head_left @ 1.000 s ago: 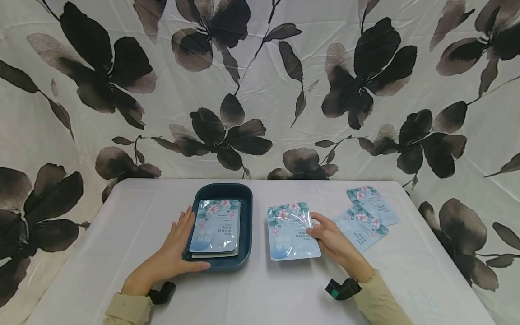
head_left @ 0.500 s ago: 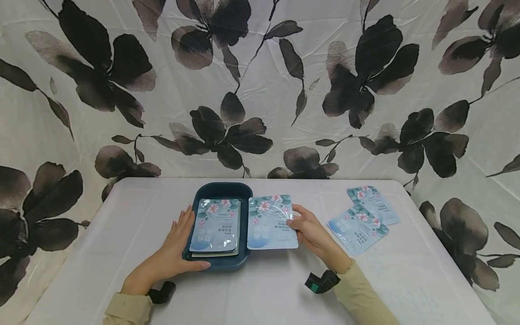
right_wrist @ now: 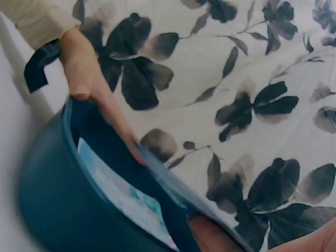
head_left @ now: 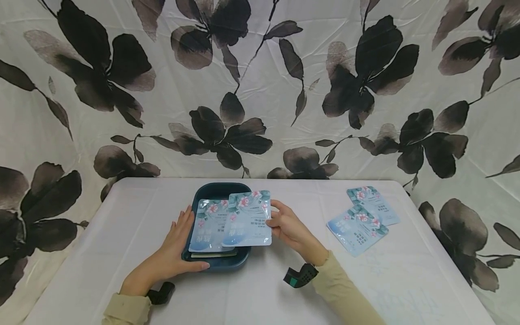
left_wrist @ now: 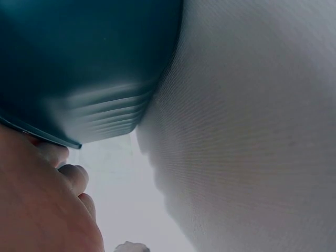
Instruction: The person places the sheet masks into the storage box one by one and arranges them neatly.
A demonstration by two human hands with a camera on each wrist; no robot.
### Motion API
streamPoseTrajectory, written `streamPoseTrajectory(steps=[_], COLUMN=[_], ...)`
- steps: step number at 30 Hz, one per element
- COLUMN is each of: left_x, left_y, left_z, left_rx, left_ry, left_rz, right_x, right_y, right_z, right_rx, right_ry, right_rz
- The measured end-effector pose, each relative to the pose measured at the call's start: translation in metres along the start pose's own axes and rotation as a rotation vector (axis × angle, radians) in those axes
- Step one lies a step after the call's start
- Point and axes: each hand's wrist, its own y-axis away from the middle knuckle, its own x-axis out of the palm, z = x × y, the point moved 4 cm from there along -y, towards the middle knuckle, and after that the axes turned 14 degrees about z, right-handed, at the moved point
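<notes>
My right hand (head_left: 293,231) pinches the right edge of a light blue facial mask packet (head_left: 248,221) with pink flowers. It holds this packet over the right half of a dark blue tray (head_left: 243,262). Inside the tray lies a stack of similar packets (head_left: 206,231), partly covered by the held one. My left hand (head_left: 164,255) rests along the tray's left side, fingers straight and thumb on the near rim. In the right wrist view the held packet (right_wrist: 165,181) appears tilted above the tray (right_wrist: 52,194). The left wrist view shows the tray's outer wall (left_wrist: 89,58) close up.
Two more facial mask packets (head_left: 359,229) overlap on the right side of the white table (head_left: 280,289). A floral cloth (head_left: 260,90) hangs behind the table. Black wrist cameras (head_left: 300,275) are strapped to both wrists.
My right hand has carried the facial mask packet leftward from beside the tray to over the stack. My left hand has stayed at the tray's left side.
</notes>
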Motion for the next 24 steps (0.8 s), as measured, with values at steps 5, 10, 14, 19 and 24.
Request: streamPoseTrajectory(steps=[5,10,14,19,24], left_x=[0.0,0.0,0.0,0.0,0.0], left_y=[-0.001,0.0,0.0,0.0,0.001], left_z=[0.001,0.0,0.001,0.001,0.0], left_rx=[0.022,0.024,0.026,0.035,0.044], left_ry=[0.002,0.0,-0.001,0.003,0.007], left_rz=[-0.004,0.0,0.001,0.001,0.002], right_x=[0.013,0.024,0.03,0.04,0.045], right_y=[-0.015,-0.031,-0.043,-0.052,-0.058], right_z=[-0.003,-0.01,-0.016,-0.023,-0.03], right_rx=[0.016,0.044,0.06,0.073,0.089], right_ry=[0.003,0.029,0.068,0.061,0.003], right_rz=[0.024,0.02,0.024,0.026,0.012])
